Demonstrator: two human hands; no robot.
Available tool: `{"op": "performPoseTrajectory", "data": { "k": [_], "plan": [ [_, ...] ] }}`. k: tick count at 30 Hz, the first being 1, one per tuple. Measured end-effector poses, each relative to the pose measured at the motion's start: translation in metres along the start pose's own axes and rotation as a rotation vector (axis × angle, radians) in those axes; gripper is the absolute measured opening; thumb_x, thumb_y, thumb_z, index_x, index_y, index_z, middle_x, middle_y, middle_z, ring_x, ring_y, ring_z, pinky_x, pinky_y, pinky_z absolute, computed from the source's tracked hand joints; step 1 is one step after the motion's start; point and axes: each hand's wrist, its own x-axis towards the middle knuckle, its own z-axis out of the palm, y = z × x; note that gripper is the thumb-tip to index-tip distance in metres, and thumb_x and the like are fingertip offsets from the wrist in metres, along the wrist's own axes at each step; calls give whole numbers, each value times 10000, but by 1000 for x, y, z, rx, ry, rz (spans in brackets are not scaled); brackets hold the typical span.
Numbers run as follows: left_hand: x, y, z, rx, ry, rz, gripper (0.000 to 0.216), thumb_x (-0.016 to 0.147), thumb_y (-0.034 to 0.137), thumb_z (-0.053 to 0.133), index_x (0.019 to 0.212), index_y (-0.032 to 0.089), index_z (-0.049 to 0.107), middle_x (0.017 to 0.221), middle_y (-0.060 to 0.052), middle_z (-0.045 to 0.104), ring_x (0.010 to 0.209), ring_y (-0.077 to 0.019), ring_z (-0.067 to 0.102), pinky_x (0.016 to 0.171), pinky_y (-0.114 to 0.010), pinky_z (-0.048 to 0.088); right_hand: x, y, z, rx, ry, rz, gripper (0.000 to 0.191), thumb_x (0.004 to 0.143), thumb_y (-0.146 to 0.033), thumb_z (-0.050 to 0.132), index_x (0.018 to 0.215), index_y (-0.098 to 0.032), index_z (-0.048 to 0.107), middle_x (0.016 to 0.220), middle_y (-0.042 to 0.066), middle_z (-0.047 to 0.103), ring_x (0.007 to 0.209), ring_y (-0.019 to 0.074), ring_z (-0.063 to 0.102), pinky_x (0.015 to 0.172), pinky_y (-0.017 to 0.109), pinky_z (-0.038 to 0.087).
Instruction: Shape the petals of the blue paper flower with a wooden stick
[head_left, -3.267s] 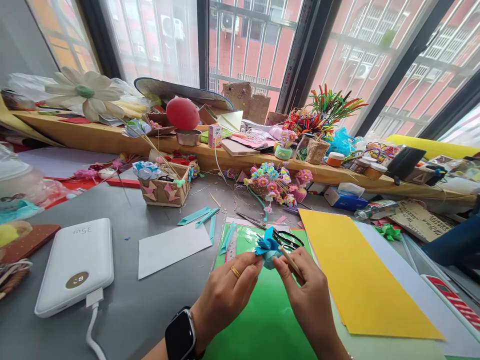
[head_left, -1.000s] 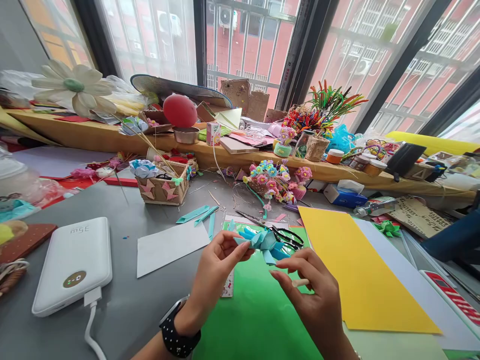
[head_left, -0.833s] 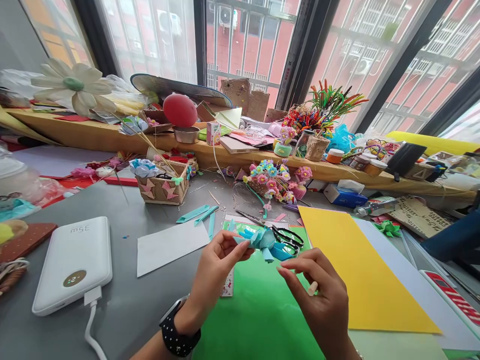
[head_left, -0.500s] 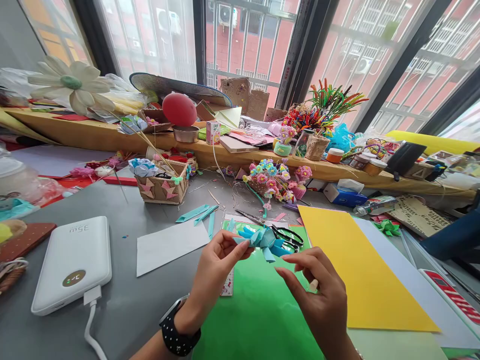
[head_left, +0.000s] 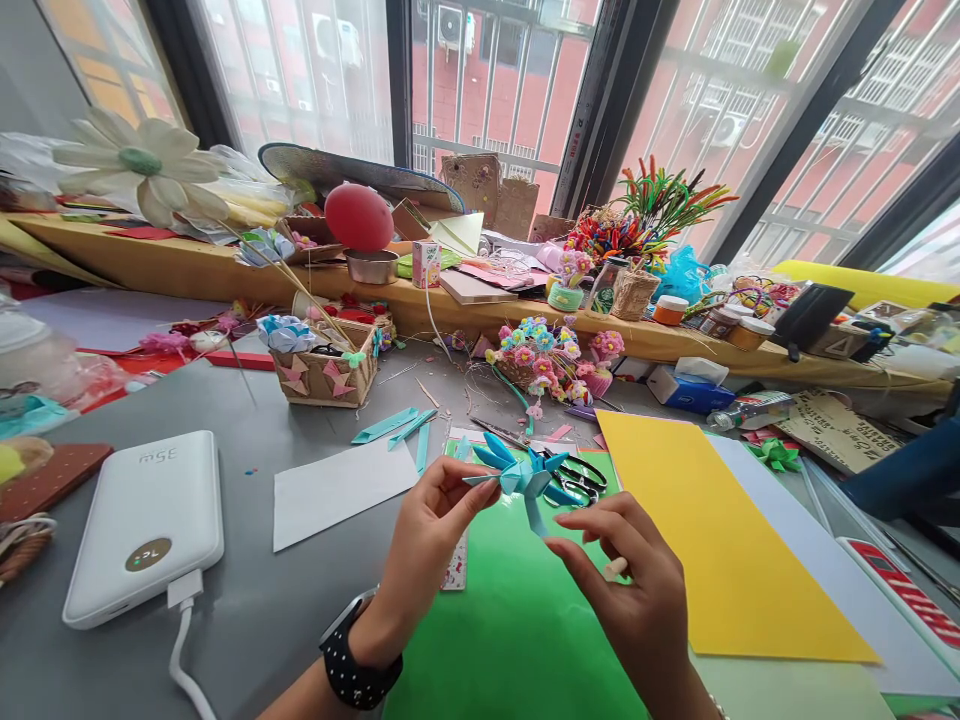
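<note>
My left hand pinches a blue folded-paper flower between thumb and forefinger. Several pointed petals spread from it, and one strip hangs down on its right side. Just right of that strip is my right hand, its thumb and forefinger apart. The curled fingers of this hand hold a short pale stick, mostly hidden in the palm. Black-handled scissors lie behind the flower on a glossy green sheet. Loose folded blue paper strips lie beyond my left hand.
A white power bank with a cable lies at left, near a white paper. Yellow card covers the right side. Behind stand a cardboard basket, a bunch of small craft flowers and a cluttered ledge.
The flower has turned in my left hand, so its petals point more upward and the strip hangs lower. My right hand has shifted slightly left and down, with the stick still held.
</note>
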Motion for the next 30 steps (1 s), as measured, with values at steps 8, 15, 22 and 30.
{"op": "performPoseTrajectory", "data": {
  "k": [8,15,22,30],
  "plan": [
    [-2,0,0,8,-1,64,82,689,158,688,688,169,607,837,7,665,850,-121,610,751,-186,483,0,-1,2,17,-46,42,68,772,-263,621,802,-205,601,699,11,541,584,122,545,386,184,404],
    [-5,4,6,-3,7,74,109,668,118,692,660,171,596,805,1,664,847,-149,622,765,-218,497,-1,-1,5,39,-34,96,23,795,-219,585,810,-205,594,698,16,558,612,130,561,421,191,433],
    [-9,-1,7,49,-66,124,95,679,122,684,674,177,607,814,-16,649,862,-162,618,766,-228,512,-2,8,7,15,17,77,26,798,-222,580,804,-197,583,728,27,609,658,139,581,522,214,491],
    [-10,-3,7,36,-59,86,102,682,138,685,675,171,588,830,-23,643,892,-179,613,807,-259,497,4,3,7,-77,54,32,88,783,-259,593,782,-172,593,707,32,635,535,111,572,365,173,423]
  ]
}}
